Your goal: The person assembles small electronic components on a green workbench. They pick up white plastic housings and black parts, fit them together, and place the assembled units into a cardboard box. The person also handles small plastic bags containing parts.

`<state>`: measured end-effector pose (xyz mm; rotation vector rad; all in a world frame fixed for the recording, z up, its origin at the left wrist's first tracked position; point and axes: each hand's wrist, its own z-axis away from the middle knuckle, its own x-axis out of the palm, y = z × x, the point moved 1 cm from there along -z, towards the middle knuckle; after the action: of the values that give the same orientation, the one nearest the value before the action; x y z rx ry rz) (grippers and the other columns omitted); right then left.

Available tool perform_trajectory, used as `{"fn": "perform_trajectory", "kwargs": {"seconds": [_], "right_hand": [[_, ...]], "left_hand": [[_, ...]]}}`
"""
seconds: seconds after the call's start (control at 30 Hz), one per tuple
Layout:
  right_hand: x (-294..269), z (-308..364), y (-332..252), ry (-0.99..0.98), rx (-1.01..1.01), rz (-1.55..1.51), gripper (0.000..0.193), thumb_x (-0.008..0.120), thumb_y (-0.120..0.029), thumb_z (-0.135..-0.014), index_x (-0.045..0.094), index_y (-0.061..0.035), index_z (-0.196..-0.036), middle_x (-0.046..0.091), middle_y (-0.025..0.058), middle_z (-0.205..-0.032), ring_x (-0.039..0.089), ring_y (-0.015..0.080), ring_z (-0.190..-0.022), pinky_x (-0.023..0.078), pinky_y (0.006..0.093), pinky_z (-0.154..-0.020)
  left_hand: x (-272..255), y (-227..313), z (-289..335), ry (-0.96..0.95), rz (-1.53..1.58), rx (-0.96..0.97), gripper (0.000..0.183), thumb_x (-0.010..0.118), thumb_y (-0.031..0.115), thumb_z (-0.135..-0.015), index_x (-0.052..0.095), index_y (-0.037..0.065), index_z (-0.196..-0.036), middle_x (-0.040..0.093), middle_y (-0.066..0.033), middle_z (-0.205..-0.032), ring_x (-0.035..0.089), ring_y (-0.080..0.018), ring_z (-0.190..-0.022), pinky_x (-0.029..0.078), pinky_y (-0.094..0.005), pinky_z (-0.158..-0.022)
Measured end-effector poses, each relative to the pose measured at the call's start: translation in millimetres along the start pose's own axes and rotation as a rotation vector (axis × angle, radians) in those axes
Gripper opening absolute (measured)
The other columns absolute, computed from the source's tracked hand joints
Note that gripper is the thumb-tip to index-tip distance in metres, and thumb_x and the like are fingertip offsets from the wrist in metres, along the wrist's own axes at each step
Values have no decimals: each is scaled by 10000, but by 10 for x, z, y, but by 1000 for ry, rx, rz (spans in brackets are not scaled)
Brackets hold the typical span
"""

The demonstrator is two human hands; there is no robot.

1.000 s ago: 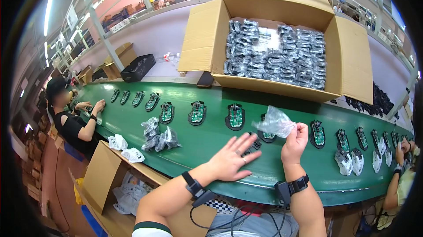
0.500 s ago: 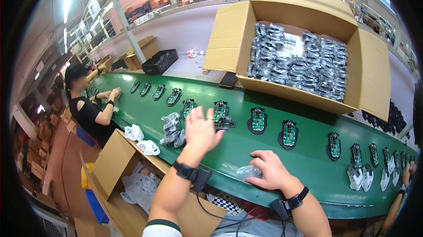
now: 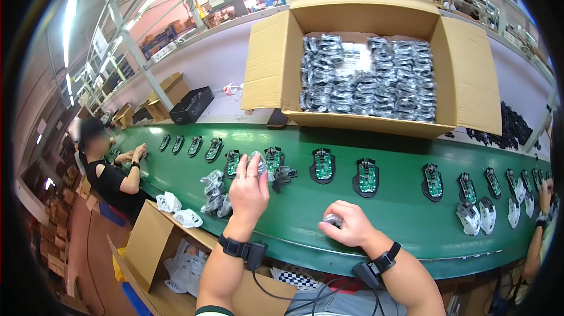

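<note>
My left hand (image 3: 248, 194) is raised over the green belt, its fingers closed around a crinkled clear plastic wrapper (image 3: 258, 164); what the wrapper contains is hidden. Just beyond the fingers lie mouse halves with green circuit boards (image 3: 274, 157), and a loose dark plastic part (image 3: 284, 177) sits beside them. My right hand (image 3: 353, 226) rests low on the near side of the belt, fingers curled over a small clear plastic bag (image 3: 333, 220), mostly covered by the hand. A heap of bagged grey parts (image 3: 215, 194) lies left of my left hand.
Along the green belt (image 3: 305, 216) runs a row of mouse boards (image 3: 367, 177). White shells (image 3: 469, 218) lie to the right. A big carton (image 3: 370, 126) of bagged parts stands behind; another carton (image 3: 147, 239) is near left. Co-workers sit at left (image 3: 111, 166) and right (image 3: 545, 198).
The view has swung, shifting the carton and belt leftward. My left fingers have closed in on a clear wrapper. My right hand has curled more tightly, covering most of its bag.
</note>
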<state>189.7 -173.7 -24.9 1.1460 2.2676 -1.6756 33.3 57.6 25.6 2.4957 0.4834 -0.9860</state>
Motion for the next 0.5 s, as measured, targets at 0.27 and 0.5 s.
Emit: {"fn": "perform_trajectory", "kwargs": {"seconds": [0.27,0.5], "right_hand": [[65,8,114,133,196,-323,705,861,-323,-833,531,-25,-1380,706,98,-967,677,182,-892,533,312,-838],[127,17,79,57,195,-265,439,795,-193,-874,627,-14,-1237,717,56,-959,671,149,-839,557,317,-801]], "left_hand": [[340,506,392,-450,1407,-335,201,571,57,-1047,634,-21,-1221,705,-61,-1119,648,-93,-988,535,-259,-866],[476,557,492,-575,1346,-454,212,612,209,-1061,676,12,-1104,701,2,-993,620,-49,-852,520,-228,-758]]}}
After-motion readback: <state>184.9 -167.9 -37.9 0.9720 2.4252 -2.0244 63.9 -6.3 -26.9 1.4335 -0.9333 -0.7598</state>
